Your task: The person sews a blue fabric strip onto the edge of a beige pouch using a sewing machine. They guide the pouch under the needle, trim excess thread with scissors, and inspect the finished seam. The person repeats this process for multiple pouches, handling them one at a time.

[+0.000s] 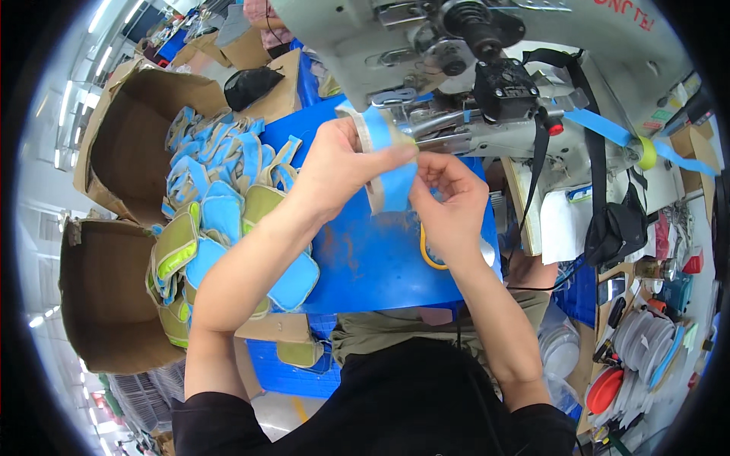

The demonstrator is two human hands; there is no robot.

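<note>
My left hand (340, 163) pinches a blue-and-beige fabric strip (397, 186) in front of the sewing machine (426, 68), its thumb lying across the blue face. At the strip's right edge, the bent fingers of my right hand (454, 204) close on it with thumb and forefinger. Just beyond the strip are the machine's metal arm and guide parts (445, 133). Below my right hand, a yellow handle loop (427, 249) shows on the blue tabletop (357, 262); my forearm hides the rest of that tool.
Left of my arm lie a pile of blue-and-beige strips (217, 156) and several blue and green padded pieces (293, 281). Two open cardboard boxes (114, 296) stand farther left. Blue tape (601, 127) runs through a yellow ring on the right. Plastic-wrapped spools (642, 342) sit at lower right.
</note>
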